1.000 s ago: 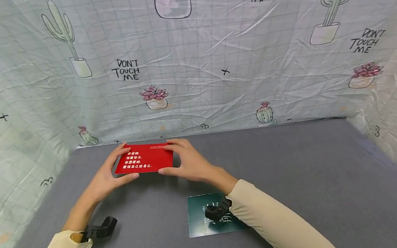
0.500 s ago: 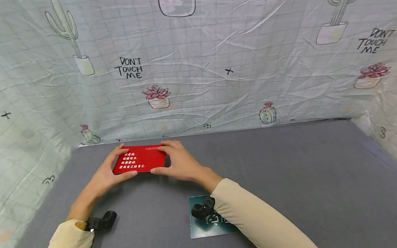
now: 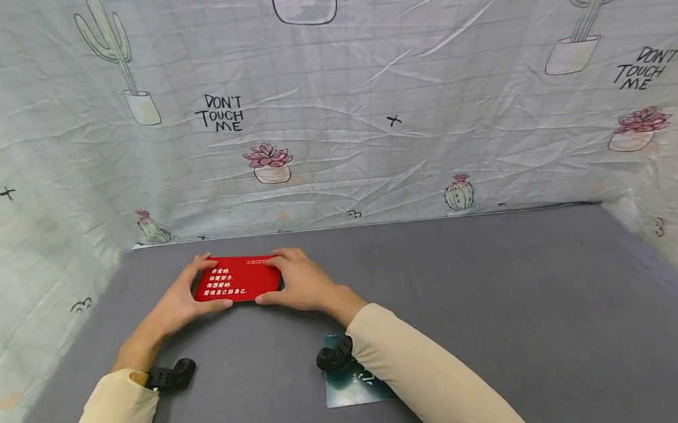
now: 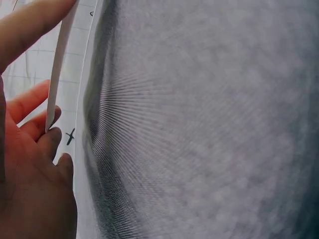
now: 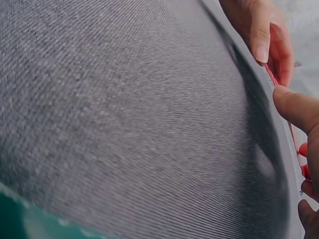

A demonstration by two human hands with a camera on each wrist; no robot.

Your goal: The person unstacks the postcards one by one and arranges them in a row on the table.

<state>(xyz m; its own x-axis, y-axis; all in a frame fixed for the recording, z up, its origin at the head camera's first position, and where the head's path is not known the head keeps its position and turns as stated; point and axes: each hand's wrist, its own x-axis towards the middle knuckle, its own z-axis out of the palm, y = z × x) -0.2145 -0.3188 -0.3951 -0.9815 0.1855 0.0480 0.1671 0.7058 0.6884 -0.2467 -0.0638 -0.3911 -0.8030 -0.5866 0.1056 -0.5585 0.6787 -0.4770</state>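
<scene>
A red card (image 3: 241, 280) is held at its ends by left grip (image 3: 179, 302) and right grip (image 3: 302, 283); a teal card (image 3: 351, 391) is partly hidden.

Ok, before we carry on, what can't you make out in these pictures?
Head view: the right side of the green card, hidden by the right sleeve.
Head view: the small print on the red card, too small to read and partly covered by the right hand.
Head view: the red card's underside, facing away.
Right wrist view: most of the green card, cut off at bottom left.
</scene>
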